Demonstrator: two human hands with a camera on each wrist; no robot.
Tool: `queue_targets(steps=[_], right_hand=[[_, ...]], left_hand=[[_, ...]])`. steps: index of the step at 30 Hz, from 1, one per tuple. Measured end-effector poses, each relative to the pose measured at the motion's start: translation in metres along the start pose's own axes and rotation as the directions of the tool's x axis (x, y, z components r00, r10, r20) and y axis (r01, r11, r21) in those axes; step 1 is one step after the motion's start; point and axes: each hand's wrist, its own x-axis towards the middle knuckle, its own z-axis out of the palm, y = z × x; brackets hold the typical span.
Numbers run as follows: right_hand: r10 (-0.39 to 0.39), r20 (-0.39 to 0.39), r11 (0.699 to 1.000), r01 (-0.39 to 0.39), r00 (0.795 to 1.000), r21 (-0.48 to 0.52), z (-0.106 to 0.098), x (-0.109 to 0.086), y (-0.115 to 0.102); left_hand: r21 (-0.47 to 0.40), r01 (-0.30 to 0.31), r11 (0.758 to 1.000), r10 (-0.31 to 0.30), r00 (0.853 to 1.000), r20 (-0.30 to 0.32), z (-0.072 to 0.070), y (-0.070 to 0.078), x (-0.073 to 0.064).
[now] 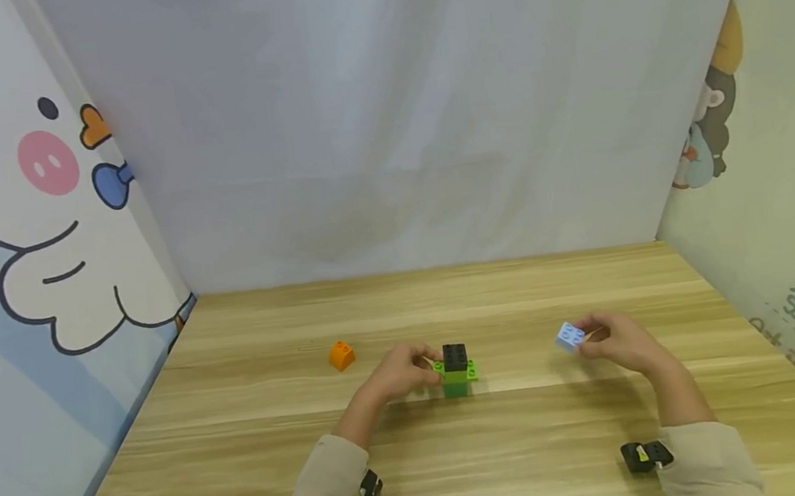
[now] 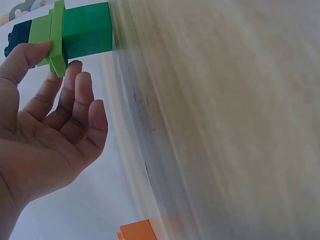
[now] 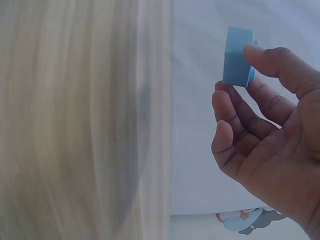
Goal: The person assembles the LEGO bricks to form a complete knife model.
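A small stack of toy building bricks (image 1: 456, 377) stands upright on the table, dark green at the bottom, a wide lime-green piece in the middle and black on top. My left hand (image 1: 403, 373) pinches the left end of the lime-green piece (image 2: 58, 37) between thumb and fingers. Off to the right, my right hand (image 1: 614, 344) holds a light blue brick (image 1: 570, 336) by its edge, thumb on one side and fingers on the other. In the right wrist view that blue brick (image 3: 238, 57) is raised above the tabletop, its studs facing the palm.
An orange sloped brick (image 1: 341, 356) lies on the wooden table (image 1: 507, 463) to the left of my left hand. A pale curtain (image 1: 384, 120) hangs behind the table's far edge, and printed cloths hang along both sides.
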Motion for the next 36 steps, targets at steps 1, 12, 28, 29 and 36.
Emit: queue_targets(steps=[1,12,28,29,36], right_hand=[[-0.003,0.003,1.000,0.003,1.000,0.009,0.001,0.000,-0.002],[-0.094,-0.025,0.995,0.094,0.995,0.034,0.017,0.006,-0.027],[-0.166,-0.077,0.983,0.171,0.983,0.062,0.054,0.017,-0.042],[-0.169,-0.083,0.982,0.175,0.982,0.069,0.056,0.016,-0.047],[-0.173,-0.088,0.978,0.181,0.981,0.099,0.067,0.008,-0.081]], left_hand=[[0.000,0.001,1.000,-0.001,1.000,0.000,0.000,0.000,0.000],[0.006,0.010,1.000,-0.010,1.000,0.001,0.002,0.003,0.002],[0.050,0.024,0.998,-0.024,1.000,0.003,0.001,0.004,0.004],[0.050,0.022,0.999,-0.022,1.000,0.004,0.000,0.005,0.004],[0.050,0.020,0.999,-0.020,1.000,0.006,-0.001,0.006,0.004]])
